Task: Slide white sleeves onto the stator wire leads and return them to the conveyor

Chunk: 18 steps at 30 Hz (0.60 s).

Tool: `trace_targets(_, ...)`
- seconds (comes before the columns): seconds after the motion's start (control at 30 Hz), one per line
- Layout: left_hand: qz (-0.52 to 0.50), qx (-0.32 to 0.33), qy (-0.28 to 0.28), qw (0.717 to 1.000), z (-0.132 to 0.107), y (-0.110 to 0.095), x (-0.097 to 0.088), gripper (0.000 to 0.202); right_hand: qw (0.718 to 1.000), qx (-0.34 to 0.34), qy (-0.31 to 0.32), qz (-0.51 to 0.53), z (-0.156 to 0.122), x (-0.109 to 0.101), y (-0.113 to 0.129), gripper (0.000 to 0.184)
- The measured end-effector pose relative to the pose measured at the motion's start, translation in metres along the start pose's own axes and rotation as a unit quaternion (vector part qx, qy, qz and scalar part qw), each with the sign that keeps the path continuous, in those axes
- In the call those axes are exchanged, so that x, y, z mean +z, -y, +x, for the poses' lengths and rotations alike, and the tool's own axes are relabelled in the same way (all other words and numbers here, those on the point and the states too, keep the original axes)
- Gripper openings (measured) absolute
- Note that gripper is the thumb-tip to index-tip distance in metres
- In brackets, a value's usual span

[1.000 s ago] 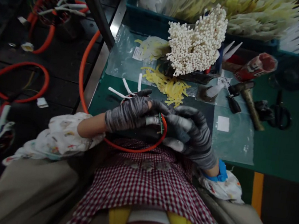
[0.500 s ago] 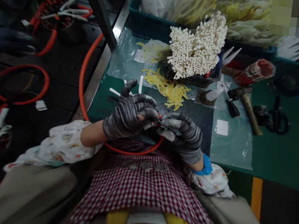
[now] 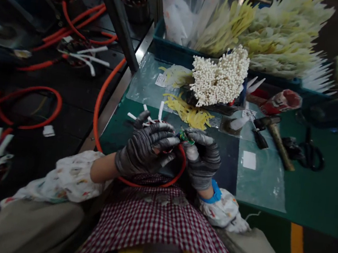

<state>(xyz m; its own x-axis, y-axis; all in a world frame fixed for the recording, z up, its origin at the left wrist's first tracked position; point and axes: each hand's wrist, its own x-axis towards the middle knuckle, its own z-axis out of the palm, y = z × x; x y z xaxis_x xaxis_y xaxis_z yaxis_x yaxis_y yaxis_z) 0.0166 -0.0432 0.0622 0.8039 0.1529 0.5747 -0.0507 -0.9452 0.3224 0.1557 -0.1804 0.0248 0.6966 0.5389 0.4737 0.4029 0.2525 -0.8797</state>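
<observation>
Both hands wear grey striped gloves and meet over the near edge of the green table [image 3: 319, 192]. My left hand [image 3: 144, 148] is closed around the end of an orange cable [image 3: 98, 105] that loops under the hands and runs off to the left; white sleeved wires stick out past its fingers. My right hand [image 3: 202, 160] is closed too, pinching a small green part [image 3: 183, 136] at the cable's end, close against my left fingertips. A heap of yellow sleeves [image 3: 189, 112] lies just beyond the hands.
A bundle of white tubes [image 3: 221, 75] stands upright behind the hands, before a blue bin [image 3: 172, 52] of pale yellow strips. A hammer [image 3: 276, 130], pliers and black scissors [image 3: 310, 151] lie at right. More orange cable coils [image 3: 28, 104] hang at left.
The view has tilted up a little. Both hands have drawn closer together and curled tighter on the cable end; my right hand turned more upright.
</observation>
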Motion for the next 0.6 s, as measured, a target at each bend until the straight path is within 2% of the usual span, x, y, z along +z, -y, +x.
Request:
trace_targets(0.03, -0.024, -0.009, 0.011, 1.0, 0.003, 0.01, -0.008, 0.013, 1.0, 0.02, -0.01, 0.02, -0.002, 0.007, 0.0, 0.008)
trace_targets(0.1, -0.074, -0.066, 0.032, 0.995, 0.016, 0.04, -0.023, 0.016, 0.998, 0.05, -0.012, 0.048, -0.006, 0.017, -0.003, 0.01)
trace_targets(0.17, -0.069, -0.197, 0.072, 0.975, 0.036, 0.079, -0.031, 0.031, 0.996, 0.063, 0.003, 0.067, -0.01, 0.022, -0.008, 0.014)
trace_targets(0.23, -0.022, -0.231, 0.141, 0.962, 0.06, 0.119, -0.027, 0.033, 0.995, 0.063, 0.019, 0.081, -0.012, 0.021, -0.015, 0.015)
trace_targets(0.27, 0.055, -0.237, 0.235, 0.941, 0.072, 0.137, -0.021, 0.032, 0.994, 0.058, 0.027, 0.086, -0.013, 0.019, -0.019, 0.015)
trace_targets(0.33, 0.101, -0.244, 0.287, 0.921, 0.093, 0.166, -0.001, 0.032, 0.994, 0.043, 0.047, 0.094, -0.014, 0.015, -0.024, 0.013)
trace_targets(0.4, 0.124, -0.244, 0.317, 0.908, 0.108, 0.182, 0.021, 0.033, 0.991, 0.027, 0.082, 0.1, -0.015, 0.012, -0.028, 0.012)
trace_targets(0.47, 0.14, -0.236, 0.344, 0.898, 0.116, 0.187, 0.041, 0.032, 0.988, 0.012, 0.113, 0.104, -0.017, 0.011, -0.03, 0.011)
trace_targets(0.6, 0.181, -0.21, 0.352, 0.894, 0.113, 0.188, 0.064, 0.031, 0.987, -0.008, 0.101, 0.123, -0.02, 0.013, -0.035, 0.01)
